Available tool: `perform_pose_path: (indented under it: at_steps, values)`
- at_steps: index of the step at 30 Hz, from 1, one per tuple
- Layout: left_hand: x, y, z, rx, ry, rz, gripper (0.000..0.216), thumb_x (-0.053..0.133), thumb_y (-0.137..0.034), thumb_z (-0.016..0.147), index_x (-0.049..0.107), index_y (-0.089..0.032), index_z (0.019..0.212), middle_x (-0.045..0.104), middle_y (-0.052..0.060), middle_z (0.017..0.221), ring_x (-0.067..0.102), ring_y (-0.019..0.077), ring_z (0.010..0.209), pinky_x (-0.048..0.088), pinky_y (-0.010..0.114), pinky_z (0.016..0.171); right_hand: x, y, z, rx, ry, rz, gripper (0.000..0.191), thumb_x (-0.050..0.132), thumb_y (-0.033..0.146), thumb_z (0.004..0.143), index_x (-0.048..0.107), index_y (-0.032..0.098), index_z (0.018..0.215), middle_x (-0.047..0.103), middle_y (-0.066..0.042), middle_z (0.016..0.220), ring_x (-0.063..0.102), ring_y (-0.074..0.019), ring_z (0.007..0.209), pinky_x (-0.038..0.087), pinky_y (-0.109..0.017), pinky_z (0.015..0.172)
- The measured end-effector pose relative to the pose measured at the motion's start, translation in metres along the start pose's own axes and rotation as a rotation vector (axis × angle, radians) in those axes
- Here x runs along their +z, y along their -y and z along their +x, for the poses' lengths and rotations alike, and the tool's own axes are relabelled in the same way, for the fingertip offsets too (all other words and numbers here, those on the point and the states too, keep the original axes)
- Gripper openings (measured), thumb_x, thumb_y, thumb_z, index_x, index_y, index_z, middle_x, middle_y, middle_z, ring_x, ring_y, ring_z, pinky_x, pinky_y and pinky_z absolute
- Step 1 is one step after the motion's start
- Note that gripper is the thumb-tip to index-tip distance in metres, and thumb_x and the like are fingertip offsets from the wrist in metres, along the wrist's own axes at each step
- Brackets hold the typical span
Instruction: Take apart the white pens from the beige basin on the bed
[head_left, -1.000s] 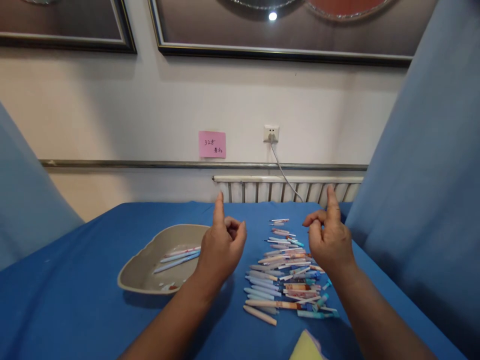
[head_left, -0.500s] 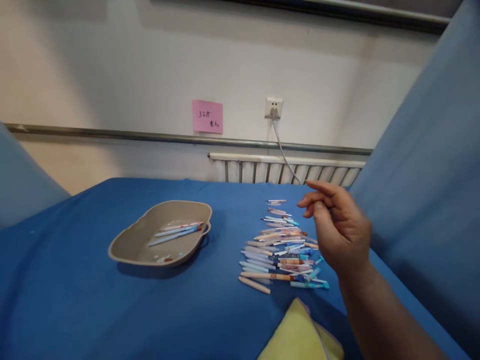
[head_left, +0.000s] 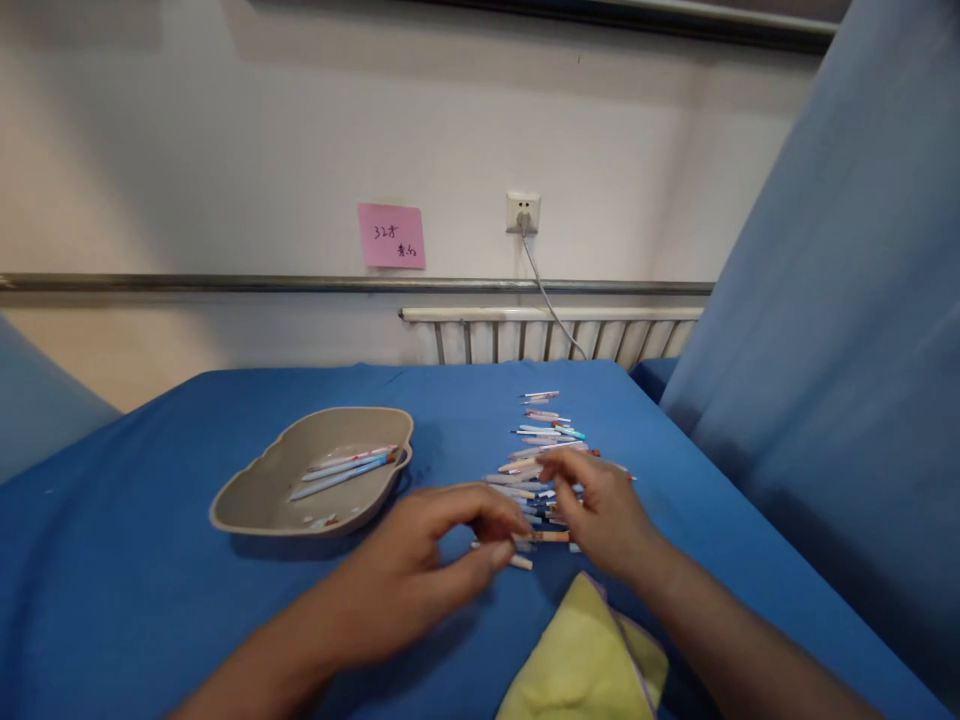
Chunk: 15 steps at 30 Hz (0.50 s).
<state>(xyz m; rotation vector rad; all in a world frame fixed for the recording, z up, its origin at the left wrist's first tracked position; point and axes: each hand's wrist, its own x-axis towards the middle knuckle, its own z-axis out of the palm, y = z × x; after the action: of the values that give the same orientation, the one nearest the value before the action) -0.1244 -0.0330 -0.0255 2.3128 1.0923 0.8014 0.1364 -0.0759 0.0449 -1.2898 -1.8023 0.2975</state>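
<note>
Many pens and pen parts (head_left: 536,455) lie in a column of rough rows on the blue sheet, in pale blue, white, peach and teal. My left hand (head_left: 442,545) is over the near left end of them, thumb and curved fingers apart, with nothing visible between them. Over the right side of the rows is my right hand (head_left: 607,510), its fingers bent and the thumb a little apart; no object shows in it. Both hands hide part of the pens beneath. To the left, a beige tray (head_left: 259,490) holds several pens (head_left: 349,470) and small loose bits.
A folded yellow cloth (head_left: 577,660) lies at the near edge of the blue-covered surface (head_left: 150,580). Behind are a wall rail, a white radiator (head_left: 510,315) and a socket (head_left: 523,212) with a cord. Blue curtains (head_left: 840,330) hang at both sides.
My left hand has come into view from the lower left. My right hand has moved left and down over the pens, and its fingers have parted. The view has shifted slightly right.
</note>
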Motion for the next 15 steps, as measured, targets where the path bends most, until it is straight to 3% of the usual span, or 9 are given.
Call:
perform_pose_path:
  at_steps: [3, 7, 11, 15]
  values:
    - [-0.007, -0.048, 0.013, 0.012, 0.166, 0.143, 0.022, 0.054, -0.027, 0.086, 0.059, -0.025, 0.108, 0.062, 0.004, 0.104, 0.056, 0.0205, 0.096, 0.045, 0.035, 0.086, 0.017, -0.014, -0.017, -0.004, 0.282, -0.211, 0.023, 0.05, 0.015, 0.083, 0.062, 0.021, 0.102, 0.067, -0.004, 0.095, 0.057, -0.0197, 0.093, 0.041, -0.031, 0.082]
    - [0.004, -0.062, 0.021, 0.023, 0.269, 0.283, 0.013, 0.057, -0.024, 0.083, 0.059, -0.022, 0.096, 0.061, 0.004, 0.096, 0.054, 0.0202, 0.092, 0.042, 0.031, 0.08, 0.026, -0.017, -0.021, -0.059, 0.512, -0.383, 0.018, 0.052, 0.023, 0.086, 0.063, 0.022, 0.099, 0.066, -0.004, 0.093, 0.054, -0.021, 0.093, 0.036, -0.032, 0.081]
    - [0.01, -0.052, 0.023, 0.036, 0.288, 0.316, 0.007, 0.052, -0.025, 0.087, 0.057, -0.021, 0.09, 0.06, 0.003, 0.092, 0.053, 0.0201, 0.088, 0.041, 0.029, 0.073, 0.028, -0.021, -0.018, -0.093, 0.568, -0.432, 0.015, 0.05, 0.025, 0.088, 0.065, 0.024, 0.094, 0.064, -0.003, 0.089, 0.053, -0.0199, 0.089, 0.033, -0.031, 0.077]
    - [0.007, -0.054, 0.023, 0.055, 0.268, 0.317, 0.013, 0.046, -0.027, 0.091, 0.056, -0.02, 0.092, 0.06, 0.005, 0.093, 0.053, 0.0202, 0.088, 0.041, 0.03, 0.074, 0.028, -0.027, -0.018, -0.134, 0.543, -0.388, 0.016, 0.048, 0.025, 0.091, 0.064, 0.023, 0.091, 0.062, -0.002, 0.087, 0.052, -0.0178, 0.088, 0.032, -0.029, 0.077]
